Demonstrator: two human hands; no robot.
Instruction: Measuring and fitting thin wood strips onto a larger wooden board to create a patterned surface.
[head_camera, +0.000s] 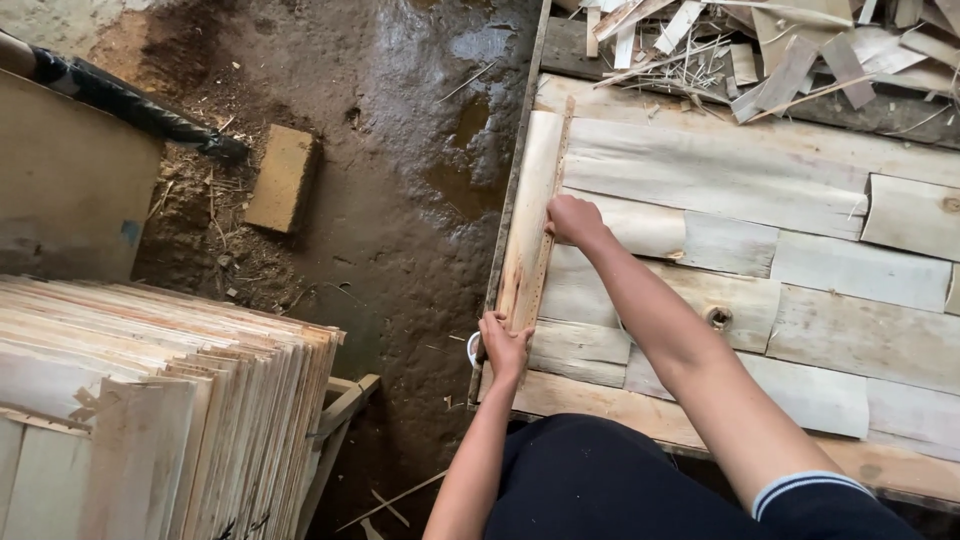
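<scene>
The left hand grips the near end of a long veneer strip lying along the desk's left edge; the right hand, fingers closed, holds its middle; stacked veneer sheets stand at near left.

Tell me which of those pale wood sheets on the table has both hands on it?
The narrow veneer strip along the table's left edge: left hand grips its near end, right hand its middle. The other sheets lie untouched.

A single head-worn camera is looking steeply down from close above, facing the veneer-covered desk at right, taking in the wet earth floor and a stacked veneer pile at left.
</scene>
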